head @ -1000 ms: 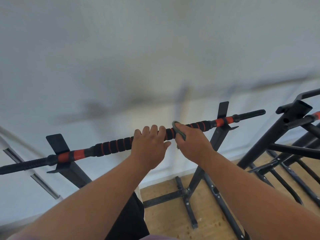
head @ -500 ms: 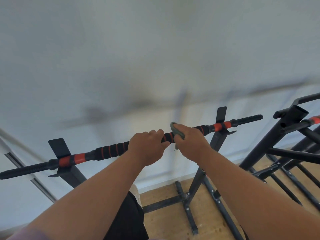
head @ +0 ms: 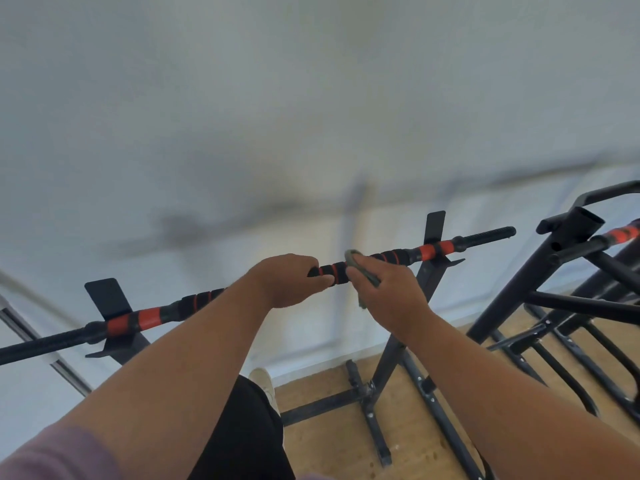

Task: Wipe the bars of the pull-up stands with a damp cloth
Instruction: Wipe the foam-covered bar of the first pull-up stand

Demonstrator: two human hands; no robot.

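Note:
A black pull-up bar [head: 152, 315] with red bands and ribbed foam grips runs across the view, resting in the cradles of a black stand [head: 434, 233]. My left hand [head: 289, 280] grips the bar near its middle, fingers curled over the top. Just to its right, my right hand [head: 388, 294] holds a grey-green cloth [head: 360, 266] wrapped against the bar. Most of the cloth is hidden under my palm.
A second black stand [head: 568, 237] with its own red-banded bar [head: 620, 233] stands close at the right. The stand's feet [head: 367, 407] spread over a wooden floor. A white wall is right behind the bar. My dark trouser leg [head: 239, 434] is below.
Both hands have stayed side by side on the bar. My left hand's fingers have curled further over it, and the view has tilted slightly downward.

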